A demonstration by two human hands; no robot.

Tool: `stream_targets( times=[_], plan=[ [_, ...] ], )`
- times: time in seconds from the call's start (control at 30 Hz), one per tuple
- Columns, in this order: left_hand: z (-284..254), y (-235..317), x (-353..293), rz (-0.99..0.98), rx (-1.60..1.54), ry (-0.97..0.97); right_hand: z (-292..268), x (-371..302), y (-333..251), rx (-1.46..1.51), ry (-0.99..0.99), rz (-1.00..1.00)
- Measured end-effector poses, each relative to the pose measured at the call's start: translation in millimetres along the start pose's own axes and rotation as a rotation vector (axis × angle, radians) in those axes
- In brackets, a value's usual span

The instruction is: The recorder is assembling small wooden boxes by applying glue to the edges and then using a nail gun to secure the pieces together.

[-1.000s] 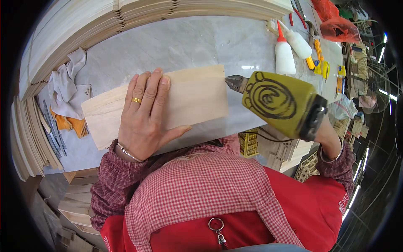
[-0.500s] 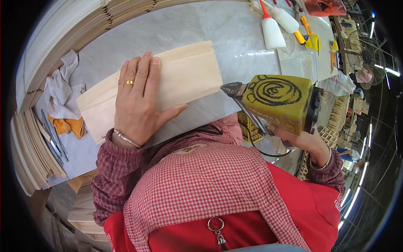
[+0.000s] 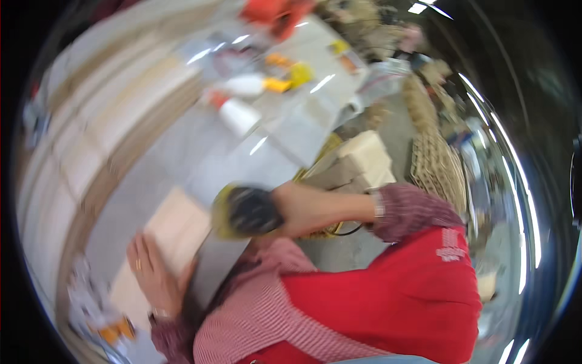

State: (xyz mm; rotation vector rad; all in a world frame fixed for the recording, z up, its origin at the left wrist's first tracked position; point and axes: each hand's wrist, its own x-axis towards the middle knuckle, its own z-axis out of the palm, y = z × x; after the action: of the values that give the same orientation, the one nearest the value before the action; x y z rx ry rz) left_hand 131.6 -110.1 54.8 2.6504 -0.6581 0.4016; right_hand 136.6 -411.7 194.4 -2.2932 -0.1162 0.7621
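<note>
Head view, one frame, badly smeared by motion.

Hands: two, both bare. Left hand (image 3: 156, 280) lies flat on a pale wooden board (image 3: 183, 219), fingers extended, thumb spread to one side; one gold-coloured ring. Right hand (image 3: 297, 209) closed on one olive-yellow nail gun (image 3: 225, 213), fingers mostly hidden by the tool. Its black end faces up toward the camera. Gun sits just beside the board's right-hand end; cannot tell whether the nose touches wood, that side being hidden.

Board: one, on the grey tabletop (image 3: 182, 148), slanting from lower left to upper right, near the table edge.

Farther along the table: two white squeeze bottles, one red-tipped (image 3: 240, 117), the other (image 3: 245, 86) just beyond; yellow items near them, too blurred to count. One red plastic bag (image 3: 267, 12) at the far end. Stacked wood (image 3: 91, 124) runs along the left; pieces uncountable. Lower left: one grey rag (image 3: 86, 292), one orange cloth (image 3: 115, 331) beside it.

Writing: one patch of white print (image 3: 451, 246) on the red garment (image 3: 376, 297), partly smeared.
</note>
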Motion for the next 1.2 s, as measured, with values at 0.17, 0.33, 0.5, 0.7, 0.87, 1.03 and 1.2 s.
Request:
stream_targets(
  times=[0.17,0.33,0.5,0.7,0.87,1.03,1.2],
  plan=[
    [4.2,-2.3,-3.3,0.030,-0.021,-0.046,6.7,-6.9,-5.2,-0.092,0.040,0.045],
    [-17.2,-35.1,-34.6,-0.023,-0.036,-0.122,9.1,-17.0,-4.2,-0.066,0.085,0.057],
    [-48.2,-44.6,-31.4,0.064,0.033,-0.120,10.1,-12.3,-7.1,-0.084,0.087,0.071],
    [-69.4,-38.4,-20.0,0.271,0.138,-0.056,14.7,-10.1,-3.1,-0.088,0.098,0.103],
    [-21.1,-63.2,-52.5,0.031,0.010,-0.119,16.7,-19.3,-8.9,-0.074,0.128,0.109],
    [-41.4,-53.2,-60.0,0.024,-0.066,-0.088,24.6,-12.9,-10.2,-0.053,0.113,0.054],
    [-28.5,-49.4,-36.8,0.043,-0.116,-0.040,31.4,-31.3,-15.1,0.008,0.247,0.042]
  ],
)
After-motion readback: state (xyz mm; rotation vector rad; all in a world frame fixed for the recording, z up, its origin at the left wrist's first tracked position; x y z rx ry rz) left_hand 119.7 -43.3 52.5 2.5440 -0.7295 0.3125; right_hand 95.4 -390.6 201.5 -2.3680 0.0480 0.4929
